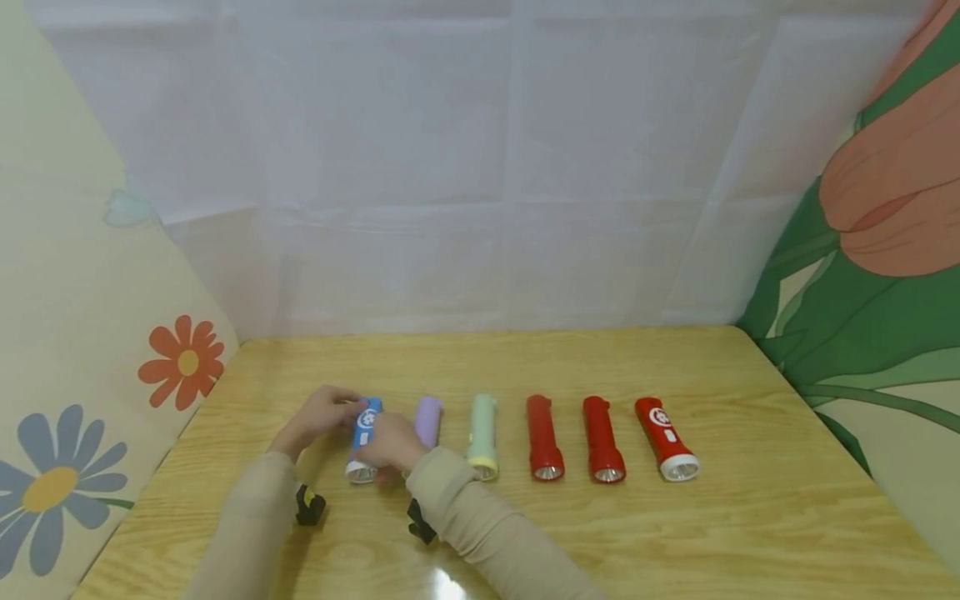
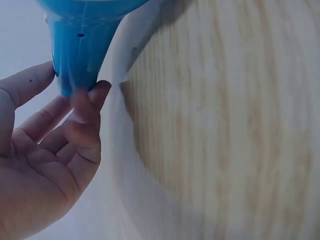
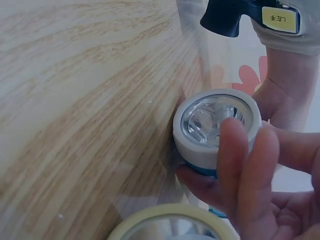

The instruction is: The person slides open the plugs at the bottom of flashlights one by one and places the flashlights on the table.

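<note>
A blue flashlight (image 1: 365, 427) with a white head lies at the left end of a row of flashlights. My left hand (image 1: 321, 418) holds its tail end; in the left wrist view the thumb and fingers (image 2: 85, 117) pinch the narrow blue end. My right hand (image 1: 393, 440) grips the same flashlight lower on its body, covering part of it. In the right wrist view, fingers curl about the white-rimmed head (image 3: 192, 149), whose lens faces the camera. Right beside my right hand lies a purple flashlight (image 1: 428, 419), its front end hidden by that hand.
Rightward along the row lie a pale green flashlight (image 1: 482, 425) with a yellow rim, two plain red flashlights (image 1: 542, 429) and a red flashlight (image 1: 662, 429) with a white head. All rest on a wood-grain table (image 1: 735, 533). A white sheet (image 1: 480, 167) hangs behind.
</note>
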The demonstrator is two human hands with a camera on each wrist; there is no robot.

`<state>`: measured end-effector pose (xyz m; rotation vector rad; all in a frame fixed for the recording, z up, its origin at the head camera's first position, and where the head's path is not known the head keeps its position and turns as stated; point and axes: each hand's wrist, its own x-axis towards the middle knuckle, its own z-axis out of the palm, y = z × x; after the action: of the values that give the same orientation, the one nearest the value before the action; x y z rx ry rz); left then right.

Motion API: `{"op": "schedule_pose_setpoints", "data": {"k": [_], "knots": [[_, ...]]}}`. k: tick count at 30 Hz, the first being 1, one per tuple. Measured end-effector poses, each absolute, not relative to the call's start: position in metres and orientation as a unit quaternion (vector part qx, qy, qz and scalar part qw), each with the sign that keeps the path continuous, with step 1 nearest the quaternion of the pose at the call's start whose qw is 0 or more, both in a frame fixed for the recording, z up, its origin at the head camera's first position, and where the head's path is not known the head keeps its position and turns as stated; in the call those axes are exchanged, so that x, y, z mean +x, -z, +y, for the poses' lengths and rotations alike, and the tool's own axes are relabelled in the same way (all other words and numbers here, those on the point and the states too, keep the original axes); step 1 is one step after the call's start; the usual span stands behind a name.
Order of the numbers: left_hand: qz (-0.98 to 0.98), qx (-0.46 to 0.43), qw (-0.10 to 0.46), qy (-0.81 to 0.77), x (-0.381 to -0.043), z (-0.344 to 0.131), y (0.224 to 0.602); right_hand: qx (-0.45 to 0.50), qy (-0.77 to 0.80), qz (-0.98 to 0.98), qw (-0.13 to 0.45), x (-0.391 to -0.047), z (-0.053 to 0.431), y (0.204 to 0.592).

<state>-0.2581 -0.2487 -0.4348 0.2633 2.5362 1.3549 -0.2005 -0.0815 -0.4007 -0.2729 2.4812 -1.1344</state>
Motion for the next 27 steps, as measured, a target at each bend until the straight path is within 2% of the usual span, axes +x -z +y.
{"op": "schedule_pose_setpoints", "data": {"k": [15, 27], "knots": [[0.865, 0.07, 0.122, -0.481, -0.248, -0.255, 0.427, -0.154, 0.396, 0.887, 0.182, -0.198, -0.079, 0.399], [0.865, 0.059, 0.085, -0.491, -0.241, -0.249, 0.419, -0.178, 0.401, 0.882, 0.175, -0.201, -0.073, 0.401]]}}
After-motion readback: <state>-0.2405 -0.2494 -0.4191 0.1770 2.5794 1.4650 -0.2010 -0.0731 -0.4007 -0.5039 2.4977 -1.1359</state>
